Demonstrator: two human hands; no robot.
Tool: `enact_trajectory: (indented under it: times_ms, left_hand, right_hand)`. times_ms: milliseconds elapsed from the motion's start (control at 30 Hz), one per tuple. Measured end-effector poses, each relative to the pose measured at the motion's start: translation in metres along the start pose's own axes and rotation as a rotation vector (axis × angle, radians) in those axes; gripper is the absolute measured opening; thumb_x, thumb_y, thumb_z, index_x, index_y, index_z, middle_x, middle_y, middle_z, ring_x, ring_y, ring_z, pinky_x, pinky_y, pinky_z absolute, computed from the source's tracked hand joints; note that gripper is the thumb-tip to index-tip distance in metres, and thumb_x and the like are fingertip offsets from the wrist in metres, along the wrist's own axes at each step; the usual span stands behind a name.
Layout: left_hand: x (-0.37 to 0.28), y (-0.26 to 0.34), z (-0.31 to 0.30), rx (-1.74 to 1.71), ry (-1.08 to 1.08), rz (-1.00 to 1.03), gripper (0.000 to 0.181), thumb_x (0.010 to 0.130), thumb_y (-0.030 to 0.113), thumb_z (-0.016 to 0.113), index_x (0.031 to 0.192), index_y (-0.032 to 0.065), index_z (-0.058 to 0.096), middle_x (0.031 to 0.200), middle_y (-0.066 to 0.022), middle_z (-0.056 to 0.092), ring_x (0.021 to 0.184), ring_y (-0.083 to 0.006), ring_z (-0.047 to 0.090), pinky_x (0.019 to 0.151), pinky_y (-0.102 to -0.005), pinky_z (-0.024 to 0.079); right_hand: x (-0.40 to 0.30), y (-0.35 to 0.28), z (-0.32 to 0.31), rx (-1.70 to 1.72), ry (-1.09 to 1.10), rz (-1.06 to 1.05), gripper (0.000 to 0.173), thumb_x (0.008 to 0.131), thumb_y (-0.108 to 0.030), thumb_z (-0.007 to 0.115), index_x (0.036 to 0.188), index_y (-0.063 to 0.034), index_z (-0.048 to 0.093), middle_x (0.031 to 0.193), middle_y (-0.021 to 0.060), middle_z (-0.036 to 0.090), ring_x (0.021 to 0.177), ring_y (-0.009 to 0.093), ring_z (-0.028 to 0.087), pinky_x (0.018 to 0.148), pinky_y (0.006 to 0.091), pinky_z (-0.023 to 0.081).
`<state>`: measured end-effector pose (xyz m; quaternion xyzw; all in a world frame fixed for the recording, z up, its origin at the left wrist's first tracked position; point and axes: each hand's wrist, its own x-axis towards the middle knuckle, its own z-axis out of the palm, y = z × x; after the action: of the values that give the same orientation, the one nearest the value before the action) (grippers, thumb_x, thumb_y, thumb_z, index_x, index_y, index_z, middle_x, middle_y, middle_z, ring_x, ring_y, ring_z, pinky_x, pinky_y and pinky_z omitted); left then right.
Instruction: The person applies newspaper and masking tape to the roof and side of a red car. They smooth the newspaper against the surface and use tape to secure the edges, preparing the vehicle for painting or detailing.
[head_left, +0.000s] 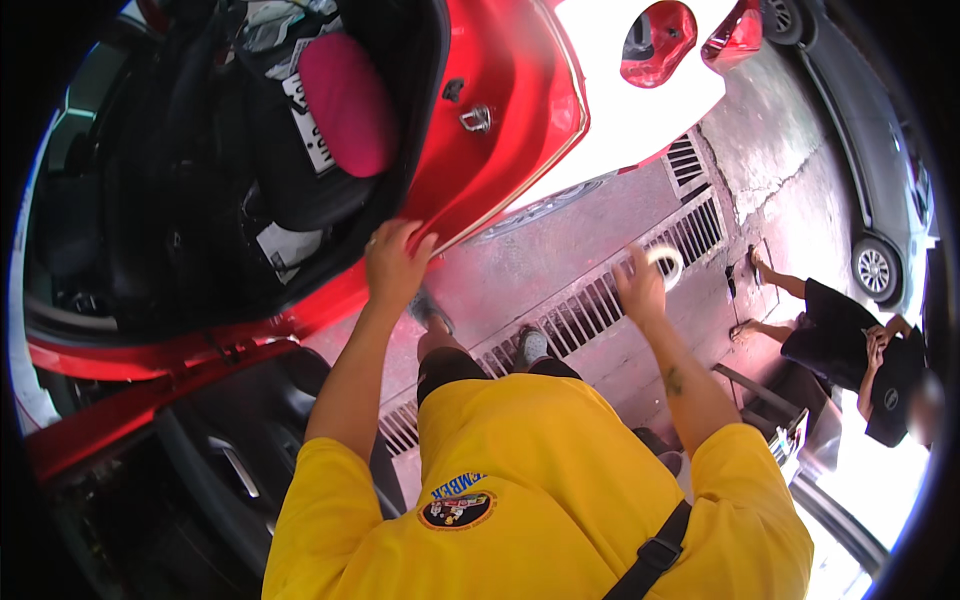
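My left hand (395, 261) rests at the lower edge of a red car's rear door opening (480, 165), thumb apart from the fingers. Its thumb is close to the lower end of a cream strip of masking tape (517, 196), which follows the outer edge of the door jamb. My right hand (640, 289), slightly blurred, holds a roll of masking tape (667, 267) out over the floor. Beyond the strip, the rear quarter panel (600, 127) looks white, with a red fuel filler recess (660, 45). A metal door striker (475, 118) sticks out from the jamb.
The open car door (247, 435) stands at my left. On the rear seat lie a pink cushion (349, 105) and a plate bearing writing (309, 127). A metal drain grate (592, 307) crosses the floor. A person (847, 345) and a grey car (855, 127) are at the right.
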<state>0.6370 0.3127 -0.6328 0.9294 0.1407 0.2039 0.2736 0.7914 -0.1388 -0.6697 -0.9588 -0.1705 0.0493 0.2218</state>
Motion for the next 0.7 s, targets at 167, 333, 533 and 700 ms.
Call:
enact_trajectory:
  times_ms: [167,333,533,700]
  left_hand:
    - [0.036,0.084,0.085,-0.012,0.158,0.006,0.064,0.094,0.041,0.088,0.145,0.0072,0.067,0.145,-0.0244,0.061,0.133,-0.0458,0.06,0.109,-0.058,0.05]
    - [0.051,0.09,0.147,0.057,0.319,0.022,0.064,0.09,0.042,0.092,0.144,0.0135,0.071,0.144,-0.0206,0.06,0.134,-0.0421,0.057,0.11,-0.0592,0.045]
    - [0.055,0.06,0.166,0.026,0.46,0.12,0.039,0.088,0.042,0.093,0.119,0.018,0.085,0.14,-0.0126,0.063,0.13,-0.0353,0.059,0.114,-0.055,0.041]
    - [0.058,0.05,0.183,0.118,0.607,0.236,0.042,0.086,0.045,0.094,0.118,0.0193,0.086,0.14,-0.0079,0.064,0.126,-0.0313,0.061,0.117,-0.0617,0.038]
  right_hand:
    - [0.131,-0.115,-0.067,-0.089,0.323,-0.615,0.075,0.092,-0.036,0.089,0.159,-0.021,0.058,0.144,0.0201,0.064,0.128,0.042,0.063,0.107,0.0534,0.054]
    - [0.193,-0.138,-0.07,-0.349,0.429,-0.9,0.089,0.08,-0.048,0.093,0.161,-0.0359,0.057,0.168,0.011,0.048,0.131,0.039,0.059,0.111,0.0494,0.052]
    - [0.206,-0.141,-0.075,-0.246,0.212,-0.986,0.082,0.09,-0.041,0.086,0.163,-0.0243,0.054,0.159,0.0159,0.057,0.139,0.03,0.059,0.116,0.0419,0.05]
    - [0.178,-0.147,-0.082,0.395,-0.368,-0.683,0.074,0.111,-0.042,0.071,0.171,-0.0088,0.044,0.172,0.0141,0.045,0.161,0.028,0.04,0.136,0.0397,0.031]
